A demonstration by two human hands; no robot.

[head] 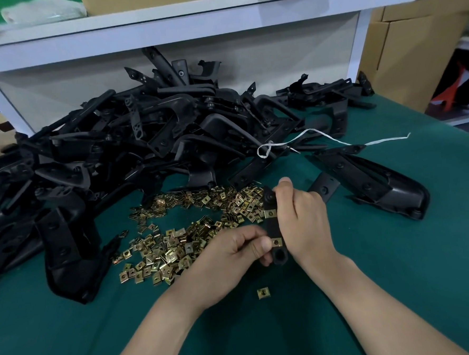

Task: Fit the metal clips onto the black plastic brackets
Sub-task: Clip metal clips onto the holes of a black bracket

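Both hands hold a narrow black plastic bracket (274, 227) upright above the green table. My right hand (303, 217) grips its upper part from the right, thumb at the top end. My left hand (243, 248) pinches the lower part, thumb pressed beside a brass metal clip (276, 241) seated on the bracket. A second clip (270, 213) sits higher on the same bracket. A loose heap of brass clips (182, 235) lies just left of the hands. One single clip (263, 293) lies on the cloth below them.
A big pile of black brackets (148, 133) fills the back and left of the green table (398, 277). Separate brackets (376, 179) lie at the right, with a white string (321, 135) across them. A white shelf frame (163, 25) and cardboard boxes (412, 43) stand behind.
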